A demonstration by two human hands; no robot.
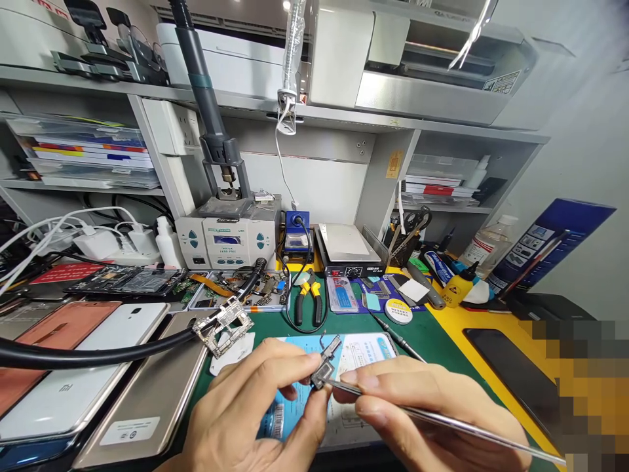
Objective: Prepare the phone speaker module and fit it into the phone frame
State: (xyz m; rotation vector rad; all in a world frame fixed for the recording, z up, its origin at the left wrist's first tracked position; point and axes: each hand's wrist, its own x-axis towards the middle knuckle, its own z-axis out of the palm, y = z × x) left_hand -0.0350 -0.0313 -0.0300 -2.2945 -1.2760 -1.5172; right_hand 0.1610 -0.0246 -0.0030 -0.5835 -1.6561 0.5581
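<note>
Between the thumb and fingers of my left hand (250,403) is a small dark phone part (322,372), shaped like a speaker module with a narrow arm pointing up and right. My right hand (437,403) pinches a slim metal pick (459,425), whose tip touches the part's right side. Whether the pick has one shaft or two tips is too fine to tell. Below both hands lies a blue and white printed pad (358,351) on the green mat (442,334). A bare phone circuit board (226,324) rests left of my left hand, over a black cable.
Several phones (98,367) lie at left beside a thick black hose (122,354). Behind stand a hot-air station (228,239), yellow-black pliers (309,298) and a heating plate (350,246). A screwdriver-like tool (398,335), yellow bottle (459,285) and dark phone (511,373) are at right.
</note>
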